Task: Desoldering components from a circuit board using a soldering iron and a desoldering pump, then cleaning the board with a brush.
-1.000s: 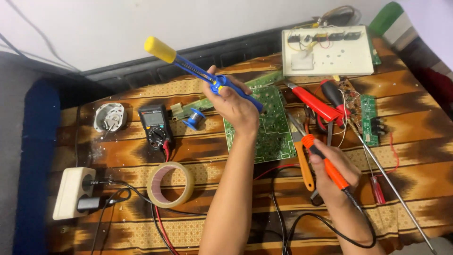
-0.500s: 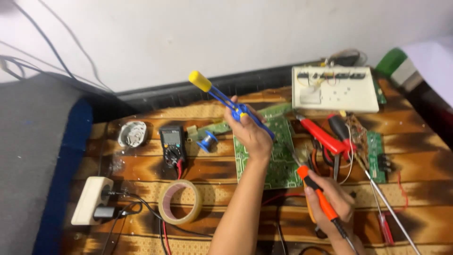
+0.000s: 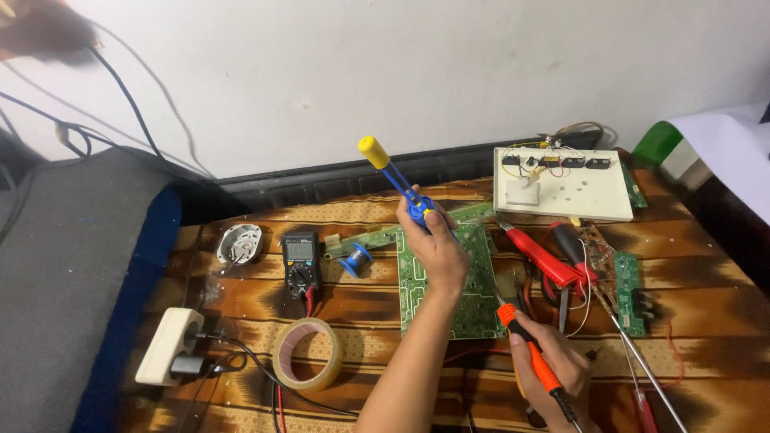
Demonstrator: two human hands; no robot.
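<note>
Over a green circuit board on the patterned cloth, your left hand clenches a blue-and-yellow desoldering pump, your right hand grips an orange-handled soldering iron, so desoldering looks underway, needing both tips brought onto one joint.

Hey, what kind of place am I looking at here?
Likely a home electronics repair spot: a green circuit board, a multimeter and an orange soldering iron in the right hand on a patterned cloth.
</note>
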